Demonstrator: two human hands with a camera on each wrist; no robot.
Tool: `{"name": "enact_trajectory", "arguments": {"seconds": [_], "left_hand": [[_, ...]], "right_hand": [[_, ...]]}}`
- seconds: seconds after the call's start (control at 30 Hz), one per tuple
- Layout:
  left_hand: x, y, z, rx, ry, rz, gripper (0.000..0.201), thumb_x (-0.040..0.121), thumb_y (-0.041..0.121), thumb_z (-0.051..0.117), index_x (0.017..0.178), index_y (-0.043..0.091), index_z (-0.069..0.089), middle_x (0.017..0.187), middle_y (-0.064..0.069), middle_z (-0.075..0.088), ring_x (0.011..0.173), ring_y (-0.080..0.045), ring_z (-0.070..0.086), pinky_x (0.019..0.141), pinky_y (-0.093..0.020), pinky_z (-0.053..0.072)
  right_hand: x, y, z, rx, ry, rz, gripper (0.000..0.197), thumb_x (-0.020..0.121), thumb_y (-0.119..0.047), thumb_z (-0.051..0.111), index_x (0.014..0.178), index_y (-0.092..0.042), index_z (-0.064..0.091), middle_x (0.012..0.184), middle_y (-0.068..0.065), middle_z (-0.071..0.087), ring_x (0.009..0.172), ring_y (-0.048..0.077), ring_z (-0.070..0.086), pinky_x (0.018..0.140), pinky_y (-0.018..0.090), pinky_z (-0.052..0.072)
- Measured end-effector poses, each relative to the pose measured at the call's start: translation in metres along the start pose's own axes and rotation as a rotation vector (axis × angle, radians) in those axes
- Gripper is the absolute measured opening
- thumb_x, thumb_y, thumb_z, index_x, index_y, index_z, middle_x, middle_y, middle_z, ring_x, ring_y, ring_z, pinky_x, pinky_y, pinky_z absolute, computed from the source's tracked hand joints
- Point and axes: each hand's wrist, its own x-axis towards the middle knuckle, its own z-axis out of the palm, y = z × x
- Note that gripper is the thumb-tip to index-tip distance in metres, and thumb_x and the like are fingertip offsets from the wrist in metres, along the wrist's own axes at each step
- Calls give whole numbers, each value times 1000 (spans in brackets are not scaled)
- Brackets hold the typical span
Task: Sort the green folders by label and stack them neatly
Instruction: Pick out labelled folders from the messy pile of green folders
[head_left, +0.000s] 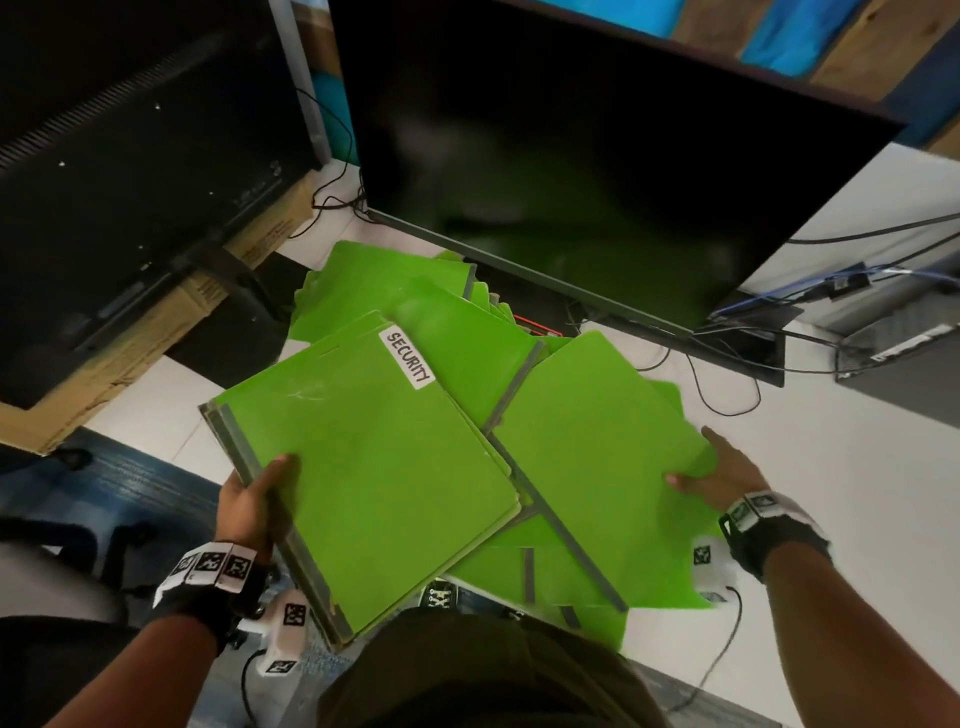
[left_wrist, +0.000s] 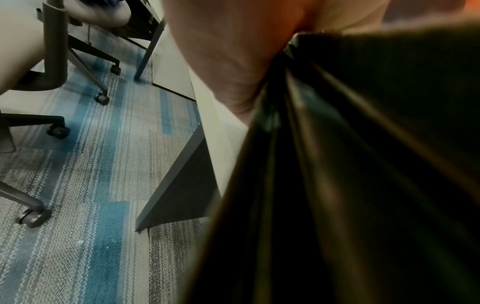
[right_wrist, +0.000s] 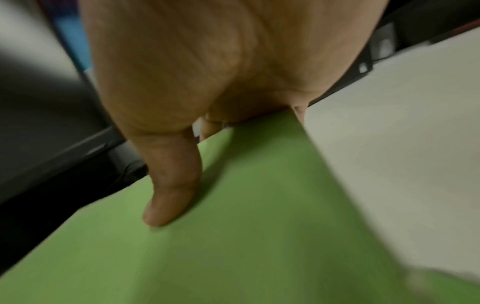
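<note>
Head view | left hand (head_left: 254, 499) grips flat SECURITY folders (head_left: 374, 462) | right hand (head_left: 719, 475) pinches smooth green folder (head_left: 597, 441)

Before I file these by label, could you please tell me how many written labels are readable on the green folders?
1: a white "SECURITY" label on the top green folder held by the left hand. Other folders' labels may be hidden or face down.

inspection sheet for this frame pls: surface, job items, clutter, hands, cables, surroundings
Surface: white desk, partly covered.
Job's things: SECURITY folder bundle lifted at the near-left; loose green folders overlapping unsorted, other labels not visible.
Clutter: nothing seen beyond the folders.
Hands: left hand grips the bundle's spine edge; right hand holds a loose folder's edge, thumb on top.
Cables: black cables trail behind the folders.
Surroundings: monitor, cardboard box, office chairs, carpet.
</note>
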Motion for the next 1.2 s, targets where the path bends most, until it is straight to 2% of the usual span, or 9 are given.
{"name": "enact_trajectory", "arguments": {"seconds": [0.07,0.23,0.33,0.5,0.67,0.8,0.9,1.0,1.2], "left_hand": [[0,2,-2,-32,6,-15,7,88,23,66,90,17,64,73,2,71,57,-15,62,48,-23,45],[-2,3,-3,66,38,28,14,86,27,71,89,16,62,81,-5,64,64,-21,58,57,-30,44],[-4,1,-6,157,60,58,26,83,32,74,91,12,60,67,-6,53,50,-20,46,44,-24,40],[-7,-2,-12,171,69,84,30,76,37,80,83,15,60,56,-3,49,38,-15,42,39,-21,37],[-13,-1,-10,186,73,89,29,77,33,80,82,15,57,60,-2,53,43,-16,46,42,-22,40],[-15,7,-9,214,72,107,30,79,33,79,80,17,53,62,-2,52,46,-17,47,44,-24,42],[-15,11,-12,186,59,119,34,79,32,78,96,11,59,63,-2,52,45,-16,48,42,-24,41],[-15,14,-16,129,48,123,22,82,25,76,91,13,59,54,1,50,32,-9,43,34,-19,36],[-17,18,-41,56,74,144,27,89,15,68,110,2,59,39,9,52,28,-4,39,33,-13,33]], "right_hand": [[-6,1,-14,143,40,2,80,66,-34,84,137,-22,48,129,11,60,116,31,57,96,37,43],[-16,14,-35,601,118,96,38,79,-19,75,116,-20,67,101,8,67,78,22,62,74,29,47],[-19,31,-30,778,223,214,43,77,-35,73,118,-22,67,111,9,69,93,28,65,90,40,50],[-20,48,-23,703,237,306,62,83,-59,54,130,-19,56,130,12,58,110,33,58,95,37,44],[-16,29,-8,388,13,199,51,89,-44,60,124,-7,61,127,18,60,108,31,58,92,34,42],[-17,-1,4,491,-50,142,41,81,-27,74,118,-16,62,109,10,66,94,25,61,82,32,45],[-15,-24,10,480,46,95,50,84,-40,68,122,-8,59,117,15,65,99,29,62,87,35,46],[-10,-30,14,539,75,87,65,82,-54,61,130,-10,54,130,16,59,115,35,57,100,46,44],[-28,-24,-10,843,24,-47,26,91,-11,60,116,-9,64,106,12,70,70,17,71,80,37,53]]}}
